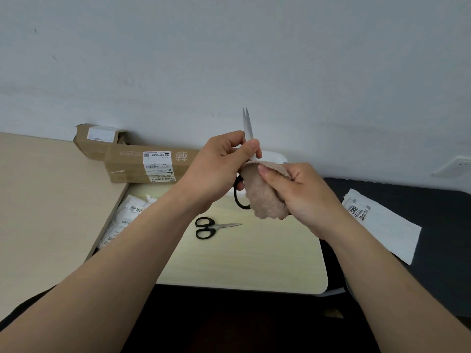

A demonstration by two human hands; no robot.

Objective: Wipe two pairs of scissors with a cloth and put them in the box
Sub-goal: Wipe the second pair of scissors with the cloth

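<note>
We hold the larger scissors (247,126) upright above the surface (254,256), blades together except for a slight gap at the tips, which point up. Our left hand (219,169) pinches the blades between thumb and fingers, and our right hand (293,189) is curled round the cloth (265,197), bunching it over the lower blades and part of the black handle loops.

The scissors look stiff and fairly light. The bare steel is probably slick, and it is sharp at the edges and tips, so we judge the flats of the blades or the handle loops the safe places to grip. The cloth is soft and fuzzy; it gives under the fingers and should pad the edge as it slides.

The smaller scissors (209,227) lie flat on the surface, shut, best lifted by their loops. A white container (275,157), mostly hidden behind our hands, may be the box; we cannot be sure.
</note>
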